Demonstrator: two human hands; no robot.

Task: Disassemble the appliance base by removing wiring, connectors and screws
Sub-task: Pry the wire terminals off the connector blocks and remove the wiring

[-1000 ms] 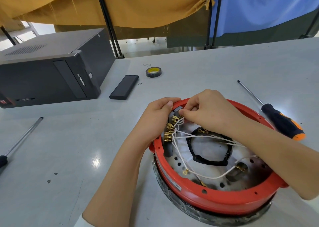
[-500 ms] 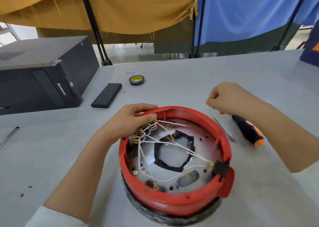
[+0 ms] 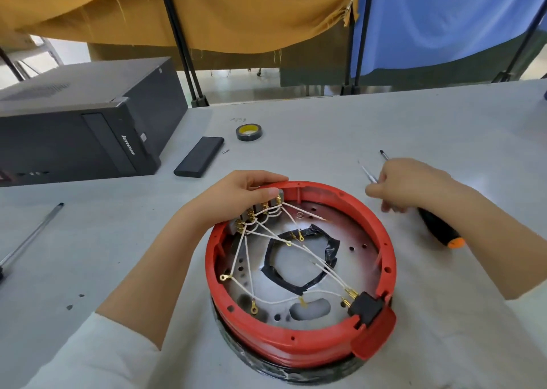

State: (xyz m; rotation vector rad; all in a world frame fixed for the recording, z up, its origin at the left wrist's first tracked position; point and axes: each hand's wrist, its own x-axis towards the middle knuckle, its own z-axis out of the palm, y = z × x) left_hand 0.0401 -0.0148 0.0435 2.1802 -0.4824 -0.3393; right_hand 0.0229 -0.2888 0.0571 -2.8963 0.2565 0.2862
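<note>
- Two hands are seen over a grey table (image 3: 325,128).
- The red base (image 3: 299,344) is set at centre; white wires (image 3: 322,266) are strung across it.
- Its rim at 11 o'clock is gripped by the left hand (image 3: 236,199), fingers curled.
- The screwdriver (image 3: 438,230) at 2 o'clock is touched by the right hand (image 3: 411,183); the grip is blurred and cannot be told.

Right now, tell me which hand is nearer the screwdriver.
Right. The right hand is over the screwdriver, by its handle; the left hand grips the red base rim, well left.
</note>
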